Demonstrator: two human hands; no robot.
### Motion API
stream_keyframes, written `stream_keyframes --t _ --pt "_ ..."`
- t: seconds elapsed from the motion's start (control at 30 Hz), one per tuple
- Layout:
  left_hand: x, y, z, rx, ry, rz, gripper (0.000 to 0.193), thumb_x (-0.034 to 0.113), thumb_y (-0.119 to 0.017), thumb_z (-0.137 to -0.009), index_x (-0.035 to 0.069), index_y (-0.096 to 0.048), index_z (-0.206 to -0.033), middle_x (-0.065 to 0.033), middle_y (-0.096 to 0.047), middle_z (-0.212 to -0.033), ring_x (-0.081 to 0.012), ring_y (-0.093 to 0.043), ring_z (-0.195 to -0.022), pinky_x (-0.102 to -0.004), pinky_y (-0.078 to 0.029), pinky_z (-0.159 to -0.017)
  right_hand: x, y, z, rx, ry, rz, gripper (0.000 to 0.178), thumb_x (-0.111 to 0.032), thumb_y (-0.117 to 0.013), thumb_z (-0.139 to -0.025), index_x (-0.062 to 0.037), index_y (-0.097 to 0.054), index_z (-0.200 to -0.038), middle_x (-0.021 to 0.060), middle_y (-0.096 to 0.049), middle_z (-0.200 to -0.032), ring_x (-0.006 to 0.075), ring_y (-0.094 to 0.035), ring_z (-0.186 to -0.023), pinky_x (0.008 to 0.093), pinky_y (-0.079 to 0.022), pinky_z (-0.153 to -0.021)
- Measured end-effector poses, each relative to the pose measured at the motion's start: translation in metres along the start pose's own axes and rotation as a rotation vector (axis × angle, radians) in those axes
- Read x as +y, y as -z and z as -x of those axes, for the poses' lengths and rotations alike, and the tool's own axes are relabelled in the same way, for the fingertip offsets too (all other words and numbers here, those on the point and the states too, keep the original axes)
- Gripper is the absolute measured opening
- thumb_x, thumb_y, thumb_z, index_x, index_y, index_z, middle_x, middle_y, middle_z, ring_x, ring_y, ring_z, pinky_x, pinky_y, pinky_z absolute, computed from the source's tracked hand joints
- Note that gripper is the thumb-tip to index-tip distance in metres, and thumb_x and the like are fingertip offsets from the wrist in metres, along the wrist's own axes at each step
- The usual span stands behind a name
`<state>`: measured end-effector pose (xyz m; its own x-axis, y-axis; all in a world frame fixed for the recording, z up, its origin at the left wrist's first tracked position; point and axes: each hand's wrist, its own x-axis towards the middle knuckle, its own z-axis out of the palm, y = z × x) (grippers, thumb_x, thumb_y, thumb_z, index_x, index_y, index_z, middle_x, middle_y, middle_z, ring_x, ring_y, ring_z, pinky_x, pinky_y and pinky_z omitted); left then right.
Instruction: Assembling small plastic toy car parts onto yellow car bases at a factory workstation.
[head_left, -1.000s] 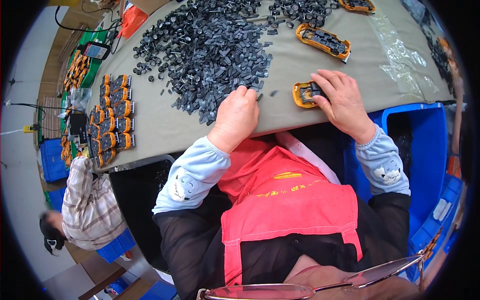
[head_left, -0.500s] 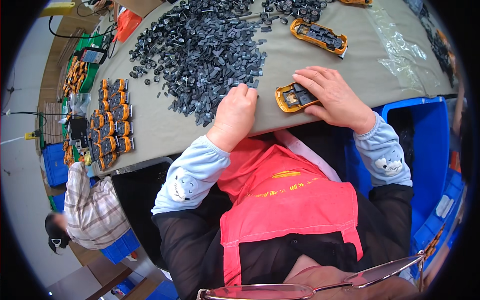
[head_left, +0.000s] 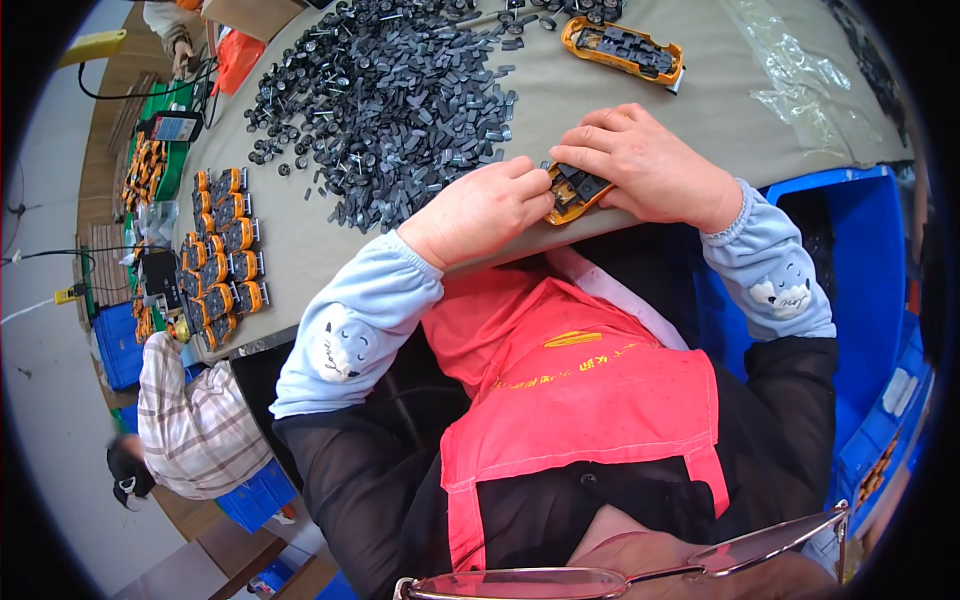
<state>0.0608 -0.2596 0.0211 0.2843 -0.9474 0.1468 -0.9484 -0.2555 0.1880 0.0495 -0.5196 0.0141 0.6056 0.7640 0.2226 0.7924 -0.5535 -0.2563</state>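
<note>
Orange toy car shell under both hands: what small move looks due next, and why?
Probably pressing a small dark part down into the orange toy car shell. The right hand grips the shell at the table edge, while the left hand's fingertips meet its open underside, beside the pile of dark parts. Whether the left fingers hold a part is hidden.

We see one view only, from our head, looking steeply down and close over the bench (head_left: 640, 95), its far side uppermost.
</note>
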Motion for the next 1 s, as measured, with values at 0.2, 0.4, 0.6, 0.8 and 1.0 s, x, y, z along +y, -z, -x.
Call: stream_keyframes --t 0.2,0.4,0.6,0.8,1.0 --pt "-0.004 0.003 -0.003 -0.123 -0.053 0.051 0.031 0.005 -0.060 -0.076 0.003 -0.067 -0.106 -0.0060 -0.057 -0.096 -0.0242 -0.057 -0.088 -0.0334 -0.054 -0.076 0.000 -0.001 0.002 0.012 -0.005 -0.012 0.066 -0.014 -0.084 -0.067 -0.0121 -0.061 -0.129 0.0022 -0.063 -0.125 0.0243 -0.056 -0.121 0.0408 -0.043 -0.098" --pt "0.008 -0.005 0.013 -0.087 -0.030 0.046 0.021 0.011 -0.064 -0.077 0.004 -0.065 -0.097 -0.0065 -0.056 -0.094 -0.0244 -0.058 -0.085 -0.0342 -0.054 -0.071 -0.002 0.003 -0.001 -0.003 0.000 -0.069 0.059 -0.016 -0.081 -0.071 -0.0129 -0.060 -0.126 0.0028 -0.064 -0.118 0.0246 -0.058 -0.114 0.0398 -0.043 -0.093" --pt "0.025 -0.016 0.021 0.126 0.011 0.063 0.023 0.014 -0.065 -0.081 0.004 -0.064 -0.101 -0.0088 -0.060 -0.099 -0.0266 -0.060 -0.085 -0.0365 -0.054 -0.070 -0.018 0.020 0.002 -0.076 -0.050 -0.117 0.063 -0.013 -0.079 -0.068 -0.0103 -0.060 -0.128 0.0075 -0.063 -0.122 0.0290 -0.057 -0.117 0.0422 -0.041 -0.098" --pt "0.017 -0.010 0.085 0.432 0.287 -0.037 0.022 0.002 -0.066 -0.081 0.003 -0.068 -0.103 -0.0119 -0.065 -0.107 -0.0295 -0.065 -0.090 -0.0376 -0.055 -0.076 0.004 0.030 0.019 -0.072 -0.277 -0.056 0.067 -0.015 -0.084 -0.066 -0.0097 -0.060 -0.128 0.0088 -0.063 -0.124 0.0314 -0.056 -0.117 0.0432 -0.042 -0.100" --pt "-0.034 0.016 0.176 0.667 0.979 -0.067 0.007 0.004 -0.067 -0.089 0.006 -0.069 -0.094 -0.0115 -0.064 -0.095 -0.0324 -0.064 -0.088 -0.0418 -0.053 -0.078 0.011 0.046 0.011 -0.071 -0.255 -0.126 0.061 -0.020 -0.081 -0.075 -0.0069 -0.060 -0.130 0.0130 -0.061 -0.129 0.0341 -0.054 -0.123 0.0430 -0.041 -0.104"
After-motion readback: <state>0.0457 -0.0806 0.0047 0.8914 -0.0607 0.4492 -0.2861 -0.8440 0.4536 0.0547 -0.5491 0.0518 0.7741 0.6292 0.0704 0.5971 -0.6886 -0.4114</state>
